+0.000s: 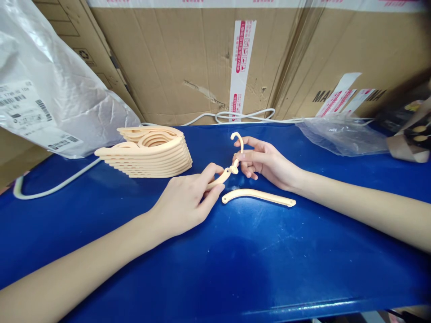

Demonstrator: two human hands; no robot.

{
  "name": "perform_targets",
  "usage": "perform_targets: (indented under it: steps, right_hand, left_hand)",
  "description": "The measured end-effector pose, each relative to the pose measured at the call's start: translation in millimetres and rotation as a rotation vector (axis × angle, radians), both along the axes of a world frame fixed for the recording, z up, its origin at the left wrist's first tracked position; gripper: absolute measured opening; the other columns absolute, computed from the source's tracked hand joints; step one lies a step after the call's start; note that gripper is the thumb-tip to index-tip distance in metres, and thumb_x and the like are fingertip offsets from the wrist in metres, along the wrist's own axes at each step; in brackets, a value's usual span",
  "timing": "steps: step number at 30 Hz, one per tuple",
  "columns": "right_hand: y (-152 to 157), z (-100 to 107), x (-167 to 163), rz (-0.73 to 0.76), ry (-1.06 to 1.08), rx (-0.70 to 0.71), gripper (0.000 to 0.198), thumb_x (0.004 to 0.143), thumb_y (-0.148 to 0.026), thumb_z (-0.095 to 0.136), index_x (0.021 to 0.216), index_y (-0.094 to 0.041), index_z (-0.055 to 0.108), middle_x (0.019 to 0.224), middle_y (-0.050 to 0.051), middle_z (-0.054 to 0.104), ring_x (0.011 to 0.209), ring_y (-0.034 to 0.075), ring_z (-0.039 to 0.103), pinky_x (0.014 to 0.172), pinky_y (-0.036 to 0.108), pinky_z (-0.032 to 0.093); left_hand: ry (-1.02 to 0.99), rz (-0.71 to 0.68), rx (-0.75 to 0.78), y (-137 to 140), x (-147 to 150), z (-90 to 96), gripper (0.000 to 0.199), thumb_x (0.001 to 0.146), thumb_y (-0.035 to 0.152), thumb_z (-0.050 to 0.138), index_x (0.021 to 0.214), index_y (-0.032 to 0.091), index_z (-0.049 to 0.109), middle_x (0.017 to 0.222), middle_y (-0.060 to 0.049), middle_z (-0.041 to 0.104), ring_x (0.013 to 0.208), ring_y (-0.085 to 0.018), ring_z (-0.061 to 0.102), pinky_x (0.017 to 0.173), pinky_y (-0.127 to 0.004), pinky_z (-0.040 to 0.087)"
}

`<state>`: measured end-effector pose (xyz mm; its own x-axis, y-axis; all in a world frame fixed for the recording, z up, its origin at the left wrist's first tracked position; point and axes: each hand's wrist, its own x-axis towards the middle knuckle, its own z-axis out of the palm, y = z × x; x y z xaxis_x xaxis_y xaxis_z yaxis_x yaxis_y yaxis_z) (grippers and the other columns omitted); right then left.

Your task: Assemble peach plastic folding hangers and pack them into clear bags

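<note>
A neat stack [158,166] of cream plastic pieces sits on the blue worktop [235,269], and from where I'm standing everything else can be placed by it. Just to the right of the stack and a little nearer the person, the left hand [188,197] pinches a cream arm piece [217,181] between thumb and fingers, with the holed tip poking out to the right. Further right of the stack, the right hand [266,161] has a small hook [241,143] nipped between thumb and forefinger, its curved end standing up and its other fingers curled loosely below. The foot of the hook is right at the tip of the arm piece (whether the two are actually joined, I can't tell from here). A loose arm [259,194], gently bowed and with a hole at one end, lies flat to the right of the stack and nearer the person, apart from both hands. A silvery parcel bag [67,80] leans in to the left of and behind the stack, a white cable [37,196] curves out to its left, cardboard boxes [188,58] wall off the space behind it, and a clear plastic bag [346,139] lies crumpled well to its right.
</note>
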<state>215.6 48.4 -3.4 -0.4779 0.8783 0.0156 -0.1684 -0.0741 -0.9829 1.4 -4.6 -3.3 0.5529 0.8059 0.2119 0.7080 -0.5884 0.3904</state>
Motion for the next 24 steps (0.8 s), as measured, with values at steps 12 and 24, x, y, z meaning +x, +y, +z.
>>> perform_targets:
  steps: [12, 24]
  right_hand:
    - [3, 0, 2, 0.074, -0.003, -0.010, 0.040, 0.079, -0.022, 0.072, 0.113, -0.018, 0.052, 0.082, -0.001, 0.069, 0.055, 0.006, 0.059, 0.048, 0.017, 0.046]
    - [4, -4, 2, 0.063, -0.027, 0.017, 0.040, 0.077, -0.024, 0.076, 0.108, -0.015, 0.053, 0.074, 0.000, 0.068, 0.054, 0.006, 0.054, 0.046, 0.018, 0.046]
  left_hand:
    - [-0.047, -0.098, 0.012, 3, -3, -1.5, 0.026, 0.102, 0.029, 0.034, 0.117, 0.020, 0.052, 0.092, -0.001, 0.062, 0.084, -0.017, 0.061, 0.071, -0.027, 0.045]
    - [0.044, -0.176, 0.343, 6, -2, -8.3, 0.030, 0.103, 0.022, 0.029, 0.112, 0.011, 0.055, 0.094, -0.007, 0.068, 0.080, -0.018, 0.063, 0.070, -0.029, 0.049]
